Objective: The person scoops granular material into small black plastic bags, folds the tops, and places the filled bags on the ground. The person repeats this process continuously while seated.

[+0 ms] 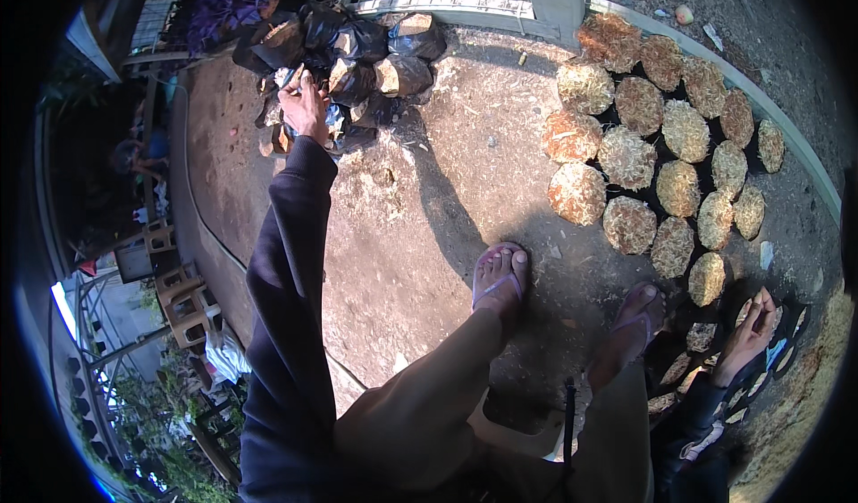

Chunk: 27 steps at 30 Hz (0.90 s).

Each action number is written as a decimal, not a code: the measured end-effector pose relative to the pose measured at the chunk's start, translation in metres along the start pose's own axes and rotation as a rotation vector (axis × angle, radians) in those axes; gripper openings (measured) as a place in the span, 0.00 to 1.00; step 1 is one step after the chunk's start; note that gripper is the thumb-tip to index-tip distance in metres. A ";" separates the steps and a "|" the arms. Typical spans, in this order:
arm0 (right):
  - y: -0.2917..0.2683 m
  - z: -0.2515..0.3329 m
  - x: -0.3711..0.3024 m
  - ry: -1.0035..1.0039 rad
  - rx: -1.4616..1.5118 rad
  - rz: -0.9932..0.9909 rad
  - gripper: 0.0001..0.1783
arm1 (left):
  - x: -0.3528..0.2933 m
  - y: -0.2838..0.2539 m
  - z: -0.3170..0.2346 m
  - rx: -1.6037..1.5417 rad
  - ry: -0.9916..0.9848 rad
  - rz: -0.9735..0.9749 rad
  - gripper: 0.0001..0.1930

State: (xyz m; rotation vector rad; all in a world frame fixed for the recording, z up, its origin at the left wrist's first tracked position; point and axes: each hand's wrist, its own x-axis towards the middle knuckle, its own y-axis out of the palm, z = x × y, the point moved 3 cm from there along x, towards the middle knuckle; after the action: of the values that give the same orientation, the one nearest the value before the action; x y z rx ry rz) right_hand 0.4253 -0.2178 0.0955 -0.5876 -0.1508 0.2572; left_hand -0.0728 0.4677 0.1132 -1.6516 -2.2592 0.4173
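Left grip (305, 108) at black plastic bags (361, 41)

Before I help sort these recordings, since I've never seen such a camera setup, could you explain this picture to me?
There is no machine here, just a person with two bare hands. A wide fisheye camera on the person's head looks down, so edges bend near the rim and the wearer's own sandalled feet show. The left hand is stretched out to a cluster of black bags, several with pale tops. The right hand is at lower right, beside shaded bundles. On the brown ground, at upper right, stand rows of round bundles with straw-like tops. Neither grip is clear enough to say what, if anything, is held.
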 end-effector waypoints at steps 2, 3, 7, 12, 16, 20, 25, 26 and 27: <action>0.002 0.007 0.002 -0.022 -0.085 0.005 0.16 | 0.022 -0.008 -0.047 0.547 0.407 -0.135 0.28; 0.004 0.009 0.002 -0.023 -0.069 0.020 0.16 | 0.030 -0.010 -0.066 0.591 0.543 -0.096 0.31; 0.012 0.014 0.003 -0.015 -0.107 0.024 0.15 | 0.066 -0.005 -0.106 0.948 0.747 -0.005 0.26; 0.023 0.021 -0.003 0.005 -0.089 0.063 0.14 | 0.096 -0.011 -0.098 1.031 0.616 -0.011 0.13; 0.022 0.027 -0.005 0.037 -0.127 0.055 0.14 | 0.099 -0.022 -0.098 0.927 0.748 0.002 0.12; 0.019 0.036 -0.004 0.012 -0.156 0.020 0.14 | 0.060 -0.040 -0.116 0.761 0.752 -0.028 0.12; 0.023 0.065 -0.009 0.053 -0.131 0.033 0.13 | -0.059 -0.054 -0.136 0.427 0.780 0.120 0.11; 0.027 0.075 -0.014 0.061 -0.142 0.059 0.13 | -0.091 -0.056 -0.134 0.365 0.787 0.181 0.10; 0.029 0.085 -0.014 0.071 -0.157 0.087 0.13 | -0.120 -0.059 -0.132 0.397 0.783 0.204 0.08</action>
State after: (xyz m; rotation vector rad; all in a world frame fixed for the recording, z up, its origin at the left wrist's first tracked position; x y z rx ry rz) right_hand 0.3878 -0.1533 0.1482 -0.7597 -0.0777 0.3105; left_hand -0.0347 0.3421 0.2485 -1.4822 -1.3495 0.1899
